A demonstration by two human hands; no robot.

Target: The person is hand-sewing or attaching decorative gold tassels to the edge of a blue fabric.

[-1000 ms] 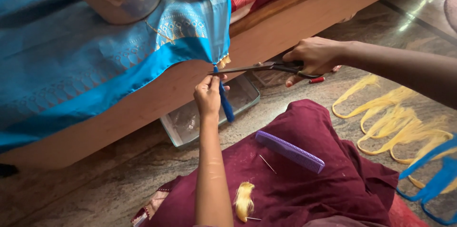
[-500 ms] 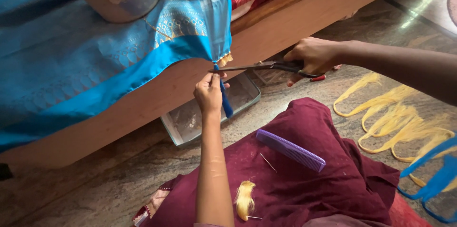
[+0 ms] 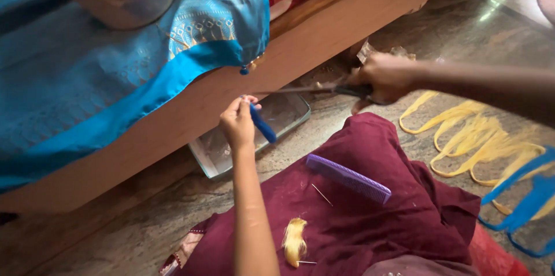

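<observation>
Left hand (image 3: 237, 121) is pinching the blue thread tassel (image 3: 263, 124) by its top, just below the edge of the blue cloth (image 3: 115, 85) draped over the wooden bed frame (image 3: 324, 39); right hand (image 3: 386, 76) is closing its grip round the scissors (image 3: 324, 89), blades pointing at the tassel. Tassel is looking light, limp and easily frayed, so I'd be holding it at the bound head, strands hanging free.

bare left hand (image 3: 237, 122) and bare right hand (image 3: 384, 76), forearms uncovered with no sleeves in view. no rings, bangles or watch to be seen. lap draped in plain maroon garment (image 3: 370, 224), loosely creased.
</observation>
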